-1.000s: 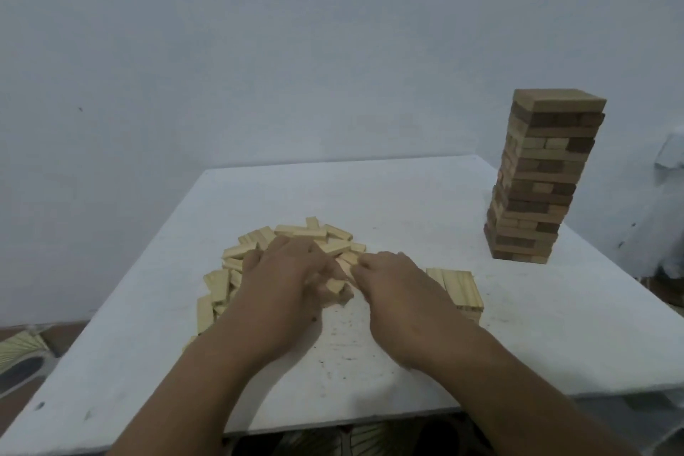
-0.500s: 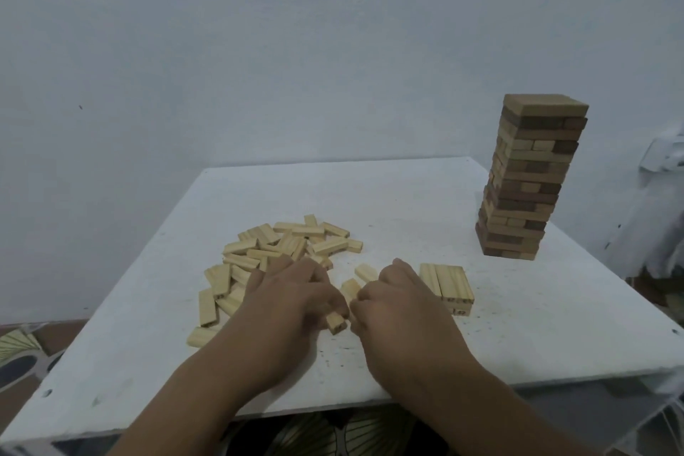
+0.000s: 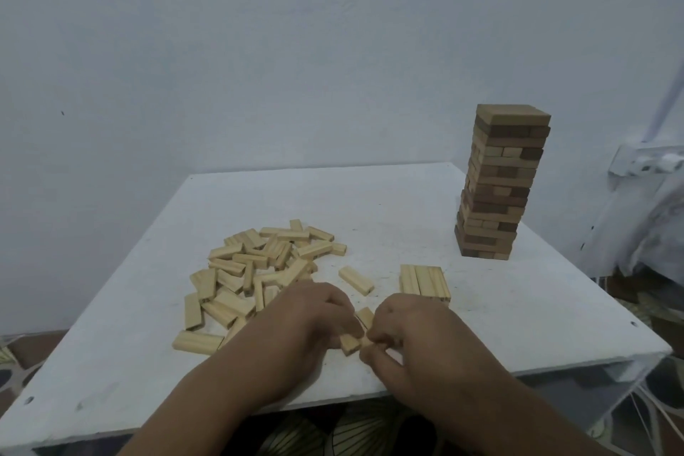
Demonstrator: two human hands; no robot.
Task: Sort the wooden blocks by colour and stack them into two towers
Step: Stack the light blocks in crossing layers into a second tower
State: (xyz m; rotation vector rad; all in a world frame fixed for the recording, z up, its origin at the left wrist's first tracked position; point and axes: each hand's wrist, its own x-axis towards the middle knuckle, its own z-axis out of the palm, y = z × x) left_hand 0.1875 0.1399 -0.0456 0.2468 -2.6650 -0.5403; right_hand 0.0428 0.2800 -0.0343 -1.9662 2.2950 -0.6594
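Both hands meet near the worktop's (image 3: 370,204) front edge, the left hand (image 3: 314,315) and right hand (image 3: 414,329) each pinching pale blocks (image 3: 353,342) between curled fingers. Loose pale blocks (image 3: 259,263) lie heaped at the left (one single block (image 3: 356,280) apart), a short pale stack (image 3: 425,279) sits just beyond the right hand, and the brown tower (image 3: 499,189) stands far right.

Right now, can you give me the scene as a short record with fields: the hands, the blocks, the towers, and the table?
left hand: left hand grips pale blocks near the table's front edge
right hand: right hand pinches the same blocks from the other side
loose pile: pale pile, unsorted, lying flat to the left
single block: lone block apart from the pile
started tower: low pale stack, just beyond the right hand
finished tower: tall brown tower, far right, upright
table: white table
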